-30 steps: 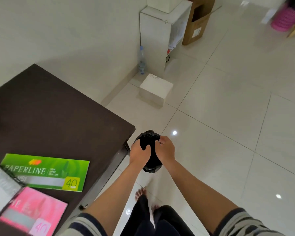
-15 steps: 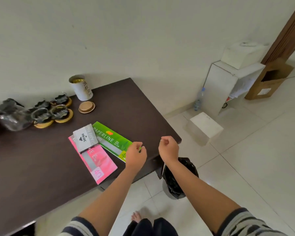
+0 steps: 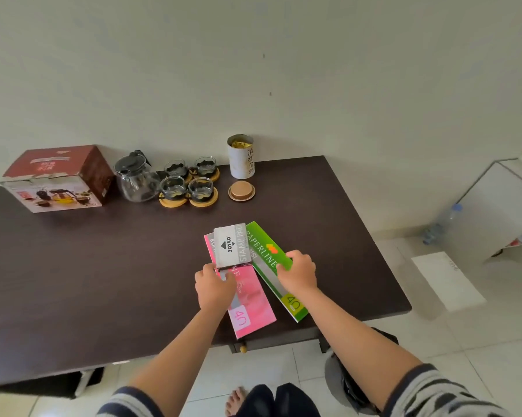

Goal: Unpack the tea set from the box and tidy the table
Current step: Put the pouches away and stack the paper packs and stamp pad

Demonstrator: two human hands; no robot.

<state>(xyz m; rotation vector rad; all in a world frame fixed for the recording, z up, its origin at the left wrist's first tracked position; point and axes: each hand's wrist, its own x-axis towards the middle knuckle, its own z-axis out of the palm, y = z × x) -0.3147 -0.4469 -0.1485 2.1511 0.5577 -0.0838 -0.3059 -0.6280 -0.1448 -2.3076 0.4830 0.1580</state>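
Stamp pad box [image 3: 231,245] reads "JOYKO STAMP PAD"; green pack [image 3: 276,267] "PAPERLINE", "40"; pink pack [image 3: 250,302] "40".

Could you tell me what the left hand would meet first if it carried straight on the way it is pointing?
Most likely the stamp pad box: the left hand already touches its near edge.

Both bare forearms are reaching forward from striped short sleeves, angling slightly toward each other. The left hand [image 3: 216,288] is lying knuckles up with its fingers curled, the thumb and fingertips seemingly pinching the near edge of the stamp pad box [image 3: 232,246] just ahead of it, though the contact itself is hidden. The right hand [image 3: 298,273], a little farther forward and apart from the left, is resting palm down on the green paper pack [image 3: 265,257], fingers bent over it.
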